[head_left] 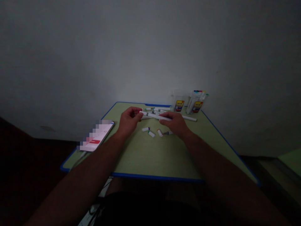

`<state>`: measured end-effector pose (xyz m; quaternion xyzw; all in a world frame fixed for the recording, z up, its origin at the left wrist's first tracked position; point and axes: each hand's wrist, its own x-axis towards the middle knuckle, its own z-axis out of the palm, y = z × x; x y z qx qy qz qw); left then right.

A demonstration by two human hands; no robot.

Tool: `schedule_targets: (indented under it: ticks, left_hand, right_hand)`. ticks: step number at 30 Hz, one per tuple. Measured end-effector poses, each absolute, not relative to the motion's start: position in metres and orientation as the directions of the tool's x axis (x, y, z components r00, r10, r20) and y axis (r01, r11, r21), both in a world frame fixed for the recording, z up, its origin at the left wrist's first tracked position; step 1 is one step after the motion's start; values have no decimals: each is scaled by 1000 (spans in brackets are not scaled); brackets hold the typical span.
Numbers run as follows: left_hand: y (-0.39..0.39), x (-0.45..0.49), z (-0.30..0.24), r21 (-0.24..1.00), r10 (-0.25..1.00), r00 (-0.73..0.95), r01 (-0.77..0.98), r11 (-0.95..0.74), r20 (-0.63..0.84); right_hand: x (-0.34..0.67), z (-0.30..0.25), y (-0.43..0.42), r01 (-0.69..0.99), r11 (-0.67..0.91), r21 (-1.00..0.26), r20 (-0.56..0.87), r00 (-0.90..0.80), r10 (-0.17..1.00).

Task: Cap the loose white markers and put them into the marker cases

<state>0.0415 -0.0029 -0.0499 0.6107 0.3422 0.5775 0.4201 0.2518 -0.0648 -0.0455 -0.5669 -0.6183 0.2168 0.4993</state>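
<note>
Between my two hands is a white marker (155,116), held level above the table. My left hand (129,121) is closed on its left end, where a white cap and a grey band show. My right hand (176,124) grips the other end of the barrel. Below them lie several loose caps: one with a dark end (145,129), one with a green end (151,134) and one with an orange end (160,132). A grey-tipped marker (167,133) lies beside the orange-ended cap, partly hidden by my right hand. Behind my hands is a pile of white markers (162,110).
The green table (150,157) has a blue edge and stands against a grey wall. A lit phone (98,138) with a cable lies at the left. At the back right stand a clear case (179,97) and another holding markers (196,102). A white marker (190,118) lies right of my right hand.
</note>
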Motion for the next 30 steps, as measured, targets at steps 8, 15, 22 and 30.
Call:
schedule_targets:
  ticks: [8,15,22,30]
  left_hand:
    - [-6,41,-48,889,875,157,-42,-457,457]
    - [-15,43,-42,877,850,229,-41,-479,475]
    - [-15,43,-40,875,848,229,-30,-484,477]
    - [-3,40,-52,896,879,259,90,-435,401]
  right_hand:
    - [255,-50,-62,582,280,-764,365,32,930]
    - [254,-50,-62,670,284,-686,385,3,923]
    - [256,-54,-60,614,325,-719,398,-20,917]
    - [250,-41,-68,432,326,-841,463,260,847]
